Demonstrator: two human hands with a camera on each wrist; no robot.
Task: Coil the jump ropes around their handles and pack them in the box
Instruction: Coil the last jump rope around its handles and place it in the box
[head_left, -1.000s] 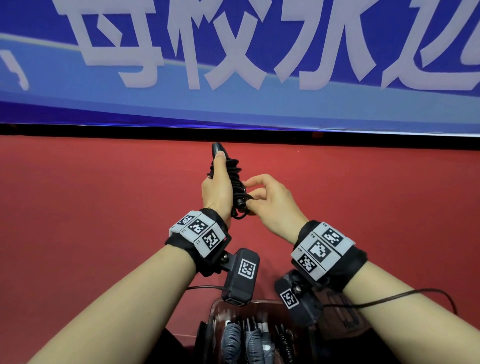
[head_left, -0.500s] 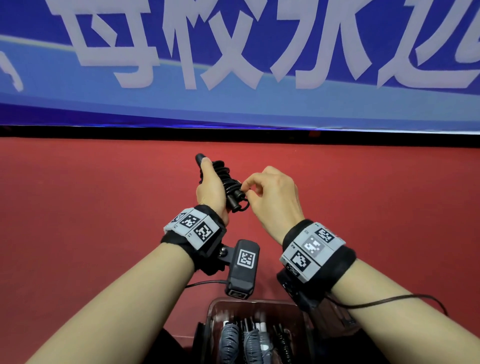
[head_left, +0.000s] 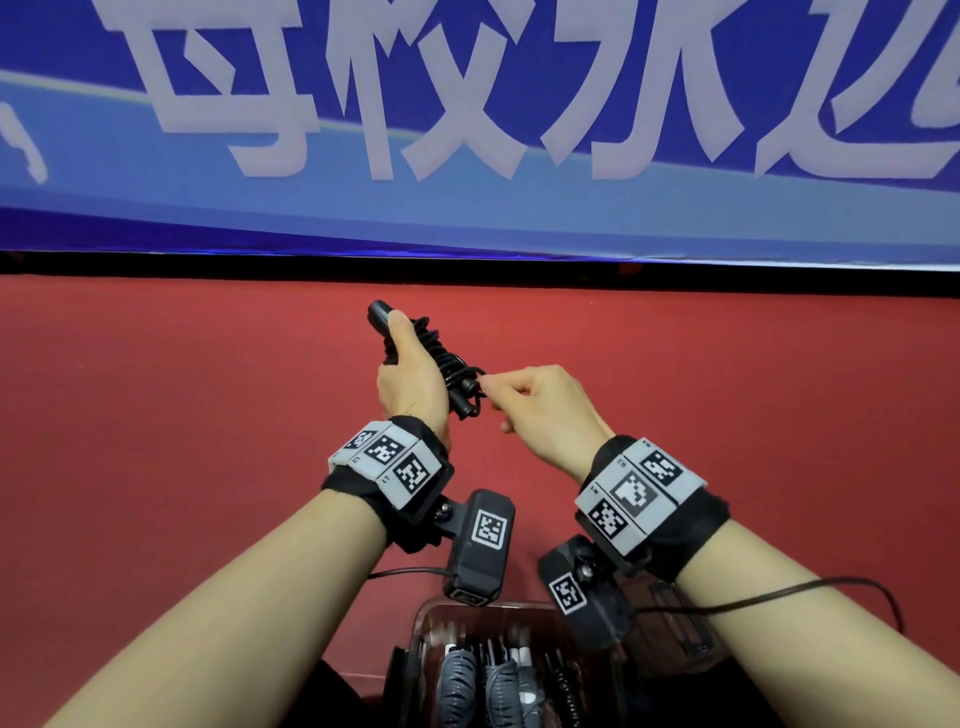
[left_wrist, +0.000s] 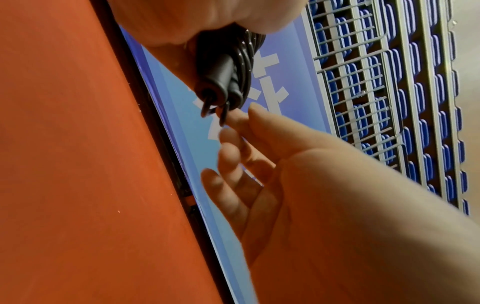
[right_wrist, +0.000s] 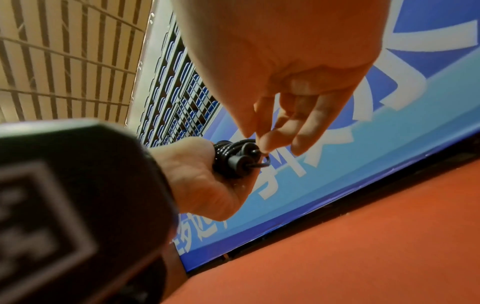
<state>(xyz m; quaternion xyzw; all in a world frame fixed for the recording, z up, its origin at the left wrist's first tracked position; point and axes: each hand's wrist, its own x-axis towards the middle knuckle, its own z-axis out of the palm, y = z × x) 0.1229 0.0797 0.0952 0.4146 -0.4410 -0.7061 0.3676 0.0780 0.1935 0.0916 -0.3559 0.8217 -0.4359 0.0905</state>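
step: finishing the coil | left hand (head_left: 415, 382) clamped round the jump rope (head_left: 452, 371), wound on its handles; right hand (head_left: 540, 408) beside it pinches the loose cord end | next, i judge: tuck the end; lower bundle into the box (head_left: 423, 623) below my wrists

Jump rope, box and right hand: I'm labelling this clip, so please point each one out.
Jump rope (head_left: 451, 370), head view: on the black cord coiled round the handles.
Box (head_left: 422, 619), head view: on its dark far-left rim.
Right hand (head_left: 545, 410), head view: on the back of the hand.
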